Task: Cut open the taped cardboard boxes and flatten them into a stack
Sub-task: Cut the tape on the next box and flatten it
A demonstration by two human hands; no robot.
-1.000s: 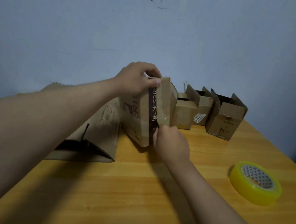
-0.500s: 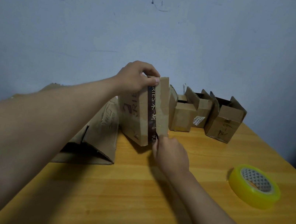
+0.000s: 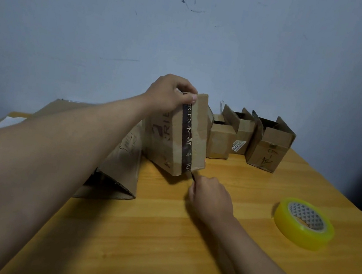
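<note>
At the far left of the tabletop [image 3: 159, 240] lies flattened cardboard [image 3: 120, 170], its near edge showing a folded, partly open layer. The left forearm crosses over it.

The left hand [image 3: 169, 97] grips the top far corner of the taped box [image 3: 175, 136], fingers curled over the edge and thumb pressed on the near face. The box stands tilted, resting on its lower edge at the middle of the tabletop, just right of the flattened cardboard. A dark tape strip [image 3: 187, 137] with pale lettering runs down its near face from top to bottom.

Just below the box's near lower corner, the right hand [image 3: 210, 198] has its grip pinched on a thin dark blade [image 3: 193, 176], whose tip meets the bottom end of the tape strip. The tool is small and mostly hidden by the fingers, so it may be a knife, but I cannot tell.

Behind and to the right of the taped box, three small boxes [image 3: 246, 137] stand in a row against the wall [image 3: 192, 32], the two rightmost with their top flaps up.

At the near right, well apart from the boxes, a roll of yellow tape [image 3: 303, 223] lies flat on the tabletop.
</note>
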